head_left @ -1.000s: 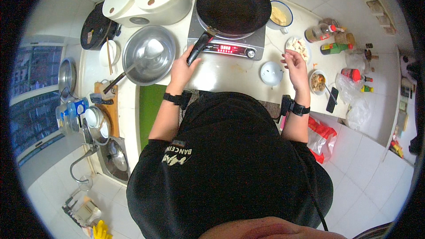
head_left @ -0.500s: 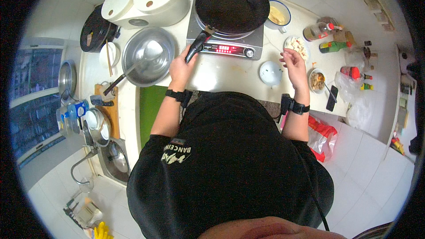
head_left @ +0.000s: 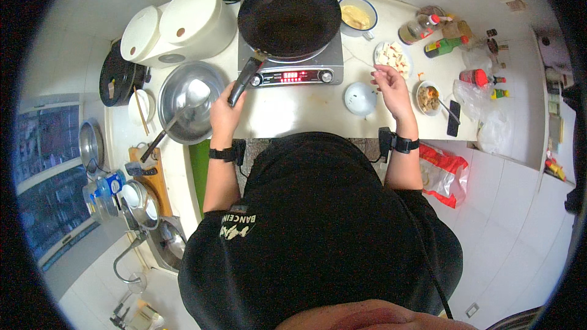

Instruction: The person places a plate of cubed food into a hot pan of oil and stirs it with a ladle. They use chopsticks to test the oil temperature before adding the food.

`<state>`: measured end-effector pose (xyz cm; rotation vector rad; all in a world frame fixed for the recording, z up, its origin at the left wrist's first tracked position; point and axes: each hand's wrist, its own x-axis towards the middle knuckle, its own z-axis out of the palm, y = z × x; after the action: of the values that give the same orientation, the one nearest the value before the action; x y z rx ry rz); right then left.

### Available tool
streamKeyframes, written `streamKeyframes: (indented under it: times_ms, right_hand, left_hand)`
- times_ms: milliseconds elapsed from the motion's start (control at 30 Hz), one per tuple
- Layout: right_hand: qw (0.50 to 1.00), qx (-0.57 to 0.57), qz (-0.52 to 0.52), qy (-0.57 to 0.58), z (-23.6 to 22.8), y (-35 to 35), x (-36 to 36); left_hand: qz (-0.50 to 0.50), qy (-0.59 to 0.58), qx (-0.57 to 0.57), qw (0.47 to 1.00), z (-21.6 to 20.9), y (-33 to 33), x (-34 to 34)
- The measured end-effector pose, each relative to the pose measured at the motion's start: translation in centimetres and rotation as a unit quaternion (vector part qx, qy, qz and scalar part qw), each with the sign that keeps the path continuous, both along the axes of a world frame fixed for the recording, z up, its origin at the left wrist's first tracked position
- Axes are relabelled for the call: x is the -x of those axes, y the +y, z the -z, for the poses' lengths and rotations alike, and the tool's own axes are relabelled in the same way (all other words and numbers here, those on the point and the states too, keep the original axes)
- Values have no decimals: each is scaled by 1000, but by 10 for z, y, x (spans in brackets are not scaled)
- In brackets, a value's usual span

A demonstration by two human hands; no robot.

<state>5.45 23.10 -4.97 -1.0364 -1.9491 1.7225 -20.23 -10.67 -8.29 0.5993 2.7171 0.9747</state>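
Observation:
A black frying pan [head_left: 289, 18] sits on the induction cooker [head_left: 306, 73], whose red display is lit. My left hand [head_left: 225, 113] is wrapped round the pan's black handle [head_left: 246, 80], which points towards me. Over the right part of the counter hovers my right hand [head_left: 394, 95], fingers loosely bent and apart, nothing visible in them. Just beyond its fingertips is a plate of pale cut pieces [head_left: 393, 56]. A small white bowl [head_left: 360, 98] stands to its left, and a bowl of brownish food with a spoon [head_left: 427, 98] to its right.
A metal bowl [head_left: 192, 122] with a ladle [head_left: 174, 121] across it stands left of the cooker, before a white two-lidded appliance [head_left: 202, 21]. An enamel mug [head_left: 358, 17] is at the back right. Bottles [head_left: 443, 47] and a phone [head_left: 453, 118] lie further right.
The whole view has shifted, so the cooker and pan appear further left and lower. My left hand keeps its hold on the handle; my right hand stays near the plate.

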Motion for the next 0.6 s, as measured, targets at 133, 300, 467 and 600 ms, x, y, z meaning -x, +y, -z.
streamKeyframes:
  times_ms: [133,300,467,600]
  right_hand:
    - [1000,-6,-3,-15,5,0,-5]
    - [997,19,-15,-68,38,12,-22]
    - [988,49,44,-137,75,22,-52]
    - [983,93,121,-106,94,32,-82]
  left_hand:
    - [19,7,3,1000,-4,-2,2]
    - [24,15,20,999,-10,3,2]
    - [56,187,-87,977,-15,15,1]
    - [81,215,-139,963,-21,27,-7]
